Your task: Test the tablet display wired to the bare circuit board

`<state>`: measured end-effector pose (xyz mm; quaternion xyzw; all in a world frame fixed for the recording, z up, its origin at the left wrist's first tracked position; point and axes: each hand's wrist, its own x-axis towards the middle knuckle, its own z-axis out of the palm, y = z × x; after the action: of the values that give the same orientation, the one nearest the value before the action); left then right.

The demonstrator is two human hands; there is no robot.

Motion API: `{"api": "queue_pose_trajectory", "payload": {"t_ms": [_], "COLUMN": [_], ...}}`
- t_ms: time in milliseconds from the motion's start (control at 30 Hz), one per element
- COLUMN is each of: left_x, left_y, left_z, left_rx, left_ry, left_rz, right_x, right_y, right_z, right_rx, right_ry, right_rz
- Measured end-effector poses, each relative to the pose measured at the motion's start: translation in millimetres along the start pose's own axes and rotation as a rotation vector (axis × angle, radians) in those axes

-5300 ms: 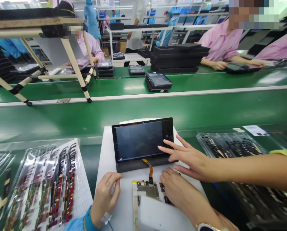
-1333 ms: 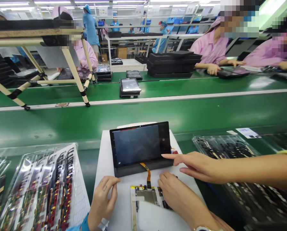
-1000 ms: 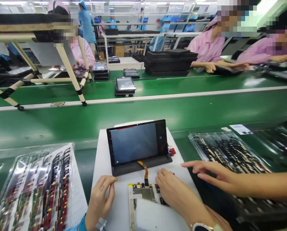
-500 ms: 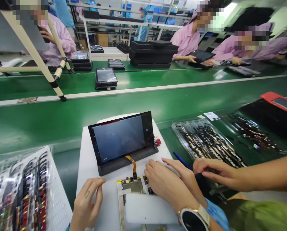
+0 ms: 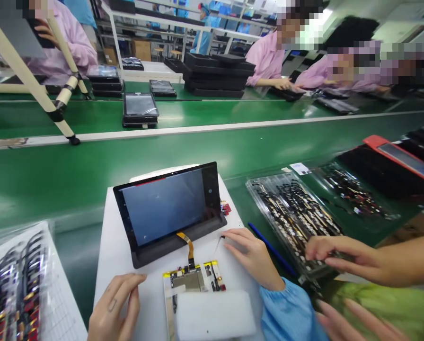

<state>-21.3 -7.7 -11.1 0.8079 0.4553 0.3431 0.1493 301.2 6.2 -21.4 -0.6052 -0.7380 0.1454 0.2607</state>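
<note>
My left hand [image 5: 114, 305], a ring on one finger, rests on the white work surface [image 5: 107, 237] with its fingers loosely bent and nothing between them. On the right, my right hand [image 5: 256, 258], in a blue sleeve, holds a small black part with a thin wire-like tail [image 5: 223, 237] at its fingertips. Between my hands lies an opened device with a circuit board [image 5: 189, 280], partly covered by a white foam block [image 5: 215, 315]. An orange flex cable [image 5: 189, 244] joins it to a lit tablet screen [image 5: 165, 206] propped upright on a black stand [image 5: 183, 240].
A co-worker's hand [image 5: 334, 248] is over a clear tray of black strip parts [image 5: 290, 203]; that person's other hand [image 5: 357, 322] is blurred below. A blue pen-like stick [image 5: 270, 246] lies beside the tray. More strips [image 5: 30, 289] stand left. Stacked tablets [image 5: 140, 109] sit beyond.
The co-worker's watch-wearing hand has withdrawn from the circuit board toward the lower right. My right hand now shows fully, with the small black part at its fingertips. The view has shifted slightly right.
</note>
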Motion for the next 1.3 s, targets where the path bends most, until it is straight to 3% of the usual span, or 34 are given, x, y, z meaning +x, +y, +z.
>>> {"api": "queue_pose_trajectory", "payload": {"t_ms": [167, 533, 833, 1100, 1300], "left_x": [1.3, 5.8, 7.1, 13.5, 27.0], "left_y": [1.1, -0.5, -0.5, 7.5, 20.3], "left_z": [-0.8, -6.0, -3.8, -4.2, -5.5], "left_rx": [0.018, 0.046, 0.048, 0.031, 0.039], "left_ry": [-0.003, -0.03, -0.008, 0.064, 0.151], "left_rz": [-0.033, 0.008, 0.041, -0.033, -0.042], "right_x": [15.3, 29.6, 29.6, 28.7, 16.0], "right_y": [5.8, -9.1, -18.0, -19.2, -4.7], "right_z": [2.0, 20.4, 6.3, -3.6, -5.8], "right_rx": [0.048, 0.042, 0.05, 0.013, -0.069], "right_ry": [0.026, 0.099, 0.125, 0.219, 0.269], "right_rz": [-0.046, -0.119, -0.23, -0.411, -0.478]}}
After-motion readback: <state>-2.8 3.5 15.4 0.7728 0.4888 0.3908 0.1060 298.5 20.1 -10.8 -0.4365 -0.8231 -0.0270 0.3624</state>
